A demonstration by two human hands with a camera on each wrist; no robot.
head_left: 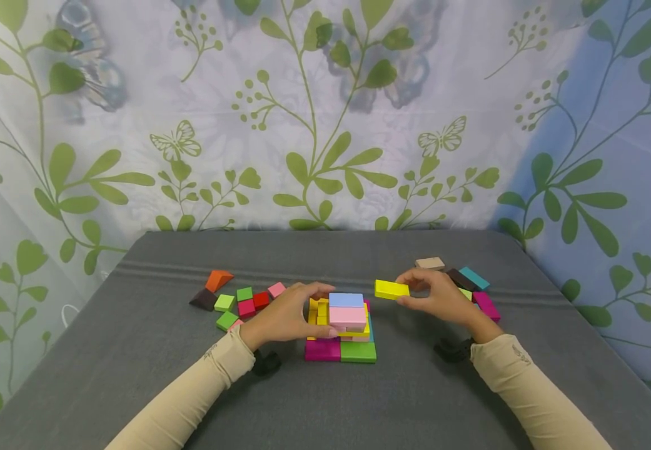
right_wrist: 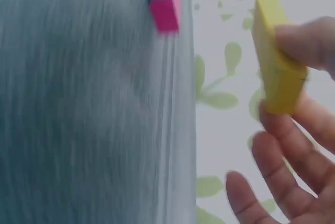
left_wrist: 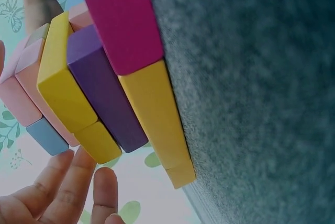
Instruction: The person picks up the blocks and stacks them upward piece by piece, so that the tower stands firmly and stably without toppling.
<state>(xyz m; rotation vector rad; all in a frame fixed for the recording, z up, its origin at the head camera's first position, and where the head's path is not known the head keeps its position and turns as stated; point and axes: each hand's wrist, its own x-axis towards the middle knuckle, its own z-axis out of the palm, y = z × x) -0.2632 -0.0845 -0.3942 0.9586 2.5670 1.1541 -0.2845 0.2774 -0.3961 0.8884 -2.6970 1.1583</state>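
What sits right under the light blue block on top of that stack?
A pink block lies directly under the light blue block, with yellow blocks beside and below. The stack's core is hidden by outer blocks and the left hand.

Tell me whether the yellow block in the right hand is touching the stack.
Apart. The head view shows the yellow block, pinched by the right hand, held in the air to the right of the stack with grey cloth visible between them.

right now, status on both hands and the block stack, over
Left hand resting open against the block stack. Right hand pinching yellow block, held clear of stack. Nothing between them.
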